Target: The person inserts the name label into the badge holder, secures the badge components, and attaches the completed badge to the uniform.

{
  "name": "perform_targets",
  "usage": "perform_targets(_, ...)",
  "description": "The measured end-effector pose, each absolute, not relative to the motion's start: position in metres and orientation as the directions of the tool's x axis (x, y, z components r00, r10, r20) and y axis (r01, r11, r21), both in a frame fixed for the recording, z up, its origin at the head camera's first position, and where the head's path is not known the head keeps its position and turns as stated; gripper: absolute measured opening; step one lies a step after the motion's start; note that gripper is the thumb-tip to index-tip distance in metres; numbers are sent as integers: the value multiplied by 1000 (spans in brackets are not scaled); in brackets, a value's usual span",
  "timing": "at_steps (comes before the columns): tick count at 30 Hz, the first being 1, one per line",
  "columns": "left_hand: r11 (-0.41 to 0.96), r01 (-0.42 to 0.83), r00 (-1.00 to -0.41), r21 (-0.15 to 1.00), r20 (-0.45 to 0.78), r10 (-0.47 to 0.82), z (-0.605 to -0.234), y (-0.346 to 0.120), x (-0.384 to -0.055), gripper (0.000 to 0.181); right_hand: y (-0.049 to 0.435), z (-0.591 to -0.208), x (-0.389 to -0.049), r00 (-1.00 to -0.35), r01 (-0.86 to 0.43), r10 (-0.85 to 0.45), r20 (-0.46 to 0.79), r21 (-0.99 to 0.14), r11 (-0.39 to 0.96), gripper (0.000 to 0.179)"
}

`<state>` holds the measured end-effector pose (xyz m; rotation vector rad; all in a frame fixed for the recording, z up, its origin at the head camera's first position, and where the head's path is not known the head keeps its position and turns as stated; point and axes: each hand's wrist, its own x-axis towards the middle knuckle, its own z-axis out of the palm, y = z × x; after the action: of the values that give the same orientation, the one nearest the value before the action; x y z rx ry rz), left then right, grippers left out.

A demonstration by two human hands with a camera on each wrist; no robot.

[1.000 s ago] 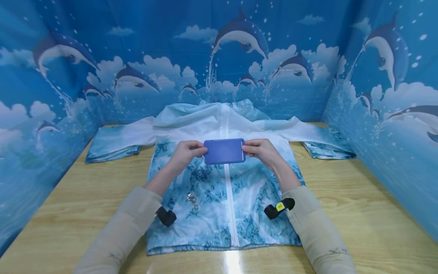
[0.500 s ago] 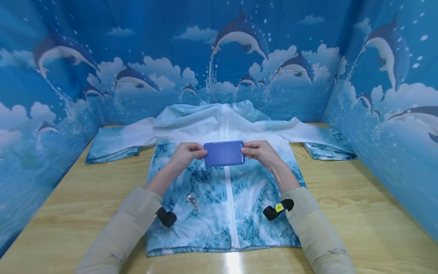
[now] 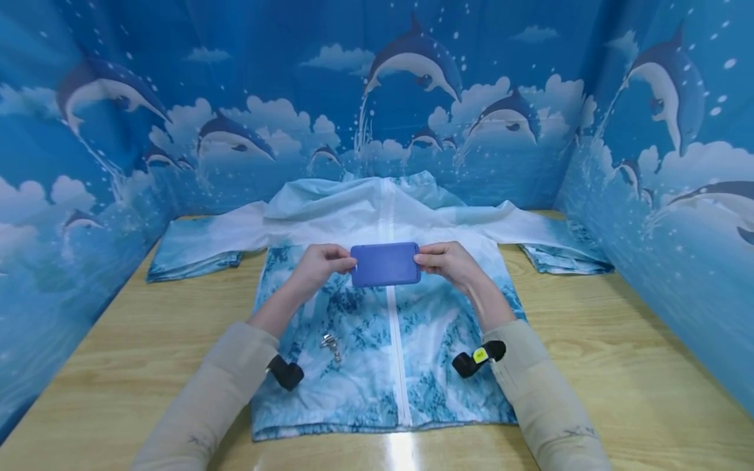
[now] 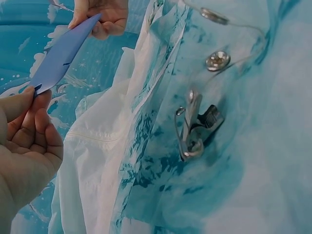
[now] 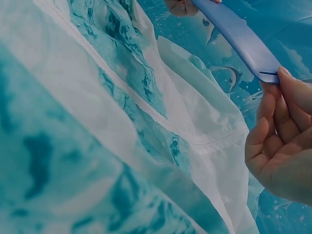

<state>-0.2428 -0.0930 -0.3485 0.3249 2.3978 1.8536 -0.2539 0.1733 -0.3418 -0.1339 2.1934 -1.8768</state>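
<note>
A flat blue card holder point(image 3: 385, 265) with a slot near its end is held up level above the jacket point(image 3: 353, 399). My left hand point(image 3: 318, 269) pinches its left end between thumb and fingers. At the opposite end, my right hand point(image 3: 450, 263) pinches it the same way. The right wrist view shows the right thumb beside a narrow slot in the holder point(image 5: 239, 39). Below and left of the holder, a metal clip point(image 3: 330, 343) lies on the jacket. In the left wrist view, the clip point(image 4: 195, 126) has a round metal piece point(image 4: 218, 61) and a thin cord near it.
The white and teal zip jacket lies spread on a wooden table point(image 3: 618, 366), both sleeves point(image 3: 194, 245) stretched sideways with their ends folded. Blue dolphin-print curtains point(image 3: 283, 72) enclose the back and both sides. A black wrist strap point(image 3: 287, 373) shows at each cuff.
Both hands have lowered the card holder very slightly. It has also turned a little in their fingers, and the pale slot at its right end shows less. The clip and jacket stay put.
</note>
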Motion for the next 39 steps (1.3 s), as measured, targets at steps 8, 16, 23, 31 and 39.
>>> perform_targets(8, 260, 126, -972, 957, 67, 225, -346, -93, -243, 20, 172, -340, -255, -963, 96, -235, -134, -981, 168, 36)
perform_targets(16, 268, 113, -976, 957, 56, 213, -345, -92, -243, 20, 172, -339, -255, -960, 102, -240, -141, -980, 170, 36)
perform_targets(23, 288, 119, -973, 950, 54, 223, -343, -91, -243, 21, 176, -334, -255, -955, 94, -260, -143, -977, 190, 36)
perform_targets(31, 291, 148, -973, 945, 86, 214, -340, -87, -241, 22, 178, -332, -255, -957, 81, -260, -131, -978, 193, 40)
perform_targets(39, 283, 185, -969, 941, 127, 210, -341, -86, -238, 23, 179, -338, -257, -968, 43, -231, -95, -974, 220, 41)
